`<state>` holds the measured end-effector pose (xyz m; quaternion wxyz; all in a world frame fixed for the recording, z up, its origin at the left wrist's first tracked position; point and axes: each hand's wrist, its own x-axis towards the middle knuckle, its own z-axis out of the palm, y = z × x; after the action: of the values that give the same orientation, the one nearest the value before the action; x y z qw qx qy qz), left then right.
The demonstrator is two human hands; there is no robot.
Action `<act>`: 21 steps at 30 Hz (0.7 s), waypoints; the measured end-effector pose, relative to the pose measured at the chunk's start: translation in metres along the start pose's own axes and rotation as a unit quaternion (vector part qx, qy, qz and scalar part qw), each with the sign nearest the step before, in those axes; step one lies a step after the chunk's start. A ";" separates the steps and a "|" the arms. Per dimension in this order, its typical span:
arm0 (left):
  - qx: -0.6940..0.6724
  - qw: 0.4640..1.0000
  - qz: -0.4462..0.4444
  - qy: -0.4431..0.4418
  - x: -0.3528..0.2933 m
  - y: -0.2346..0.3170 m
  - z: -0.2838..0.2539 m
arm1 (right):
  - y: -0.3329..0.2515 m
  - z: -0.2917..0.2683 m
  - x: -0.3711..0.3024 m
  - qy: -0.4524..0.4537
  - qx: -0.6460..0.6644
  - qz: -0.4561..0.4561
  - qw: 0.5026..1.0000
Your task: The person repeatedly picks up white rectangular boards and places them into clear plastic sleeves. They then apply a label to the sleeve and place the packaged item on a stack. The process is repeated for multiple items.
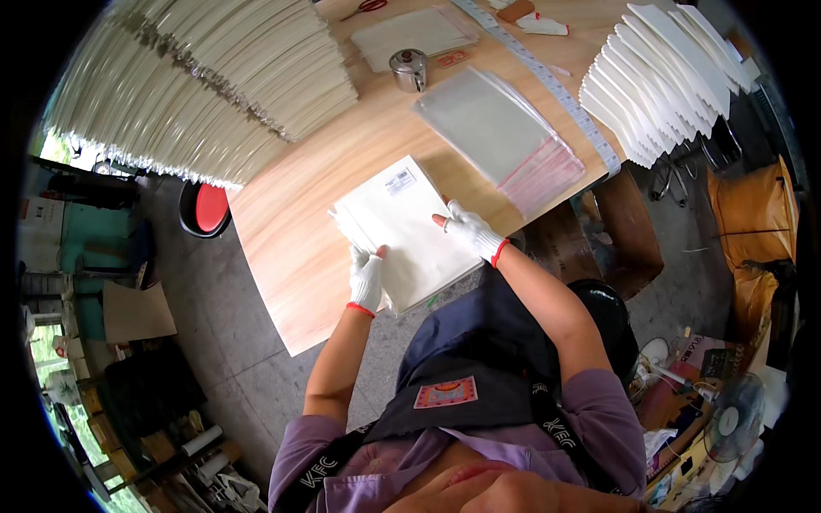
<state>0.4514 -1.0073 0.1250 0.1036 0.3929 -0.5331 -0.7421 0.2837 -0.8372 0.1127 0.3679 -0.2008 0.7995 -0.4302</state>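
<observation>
A stack of flat white sheets or packs [402, 227], with a small printed label near its far corner, lies at the near edge of the wooden table. My left hand [366, 278], in a white glove with a red cuff and a bare thumb, grips its left edge, thumb on top. Gloved the same way, my right hand [470, 231] clasps the right edge. The undersides of both hands are partly hidden. To the right of the stack lies a pile of clear plastic bags [496, 128] with pinkish edges.
A tall bank of white packs [205, 77] fills the table's far left. More white packs [658, 81] fan out at the right. A lidded metal cup [409, 70], red-handled scissors [366, 8] and a long measuring tape [547, 81] are farther back. A red stool [210, 208] stands left.
</observation>
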 end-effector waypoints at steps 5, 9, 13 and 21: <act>-0.120 0.990 -0.032 0.070 -0.005 0.008 0.008 | 0.045 -0.014 0.070 0.086 0.015 -0.045 0.995; -0.075 0.997 0.014 -0.029 0.021 -0.005 -0.021 | -0.062 -0.029 0.070 -0.101 0.015 0.039 0.994; 0.037 0.999 -0.015 -0.035 0.028 0.003 -0.032 | -0.047 -0.015 0.079 -0.017 -0.009 -0.010 1.000; -0.031 0.999 -0.031 0.012 -0.042 -0.021 -0.026 | 0.042 0.003 -0.007 -0.004 -0.024 -0.028 0.999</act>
<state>0.5035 -0.9932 0.1233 0.0984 0.4145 -0.4959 -0.7567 0.2898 -0.8111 0.0790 0.3540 -0.2333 0.8025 -0.4197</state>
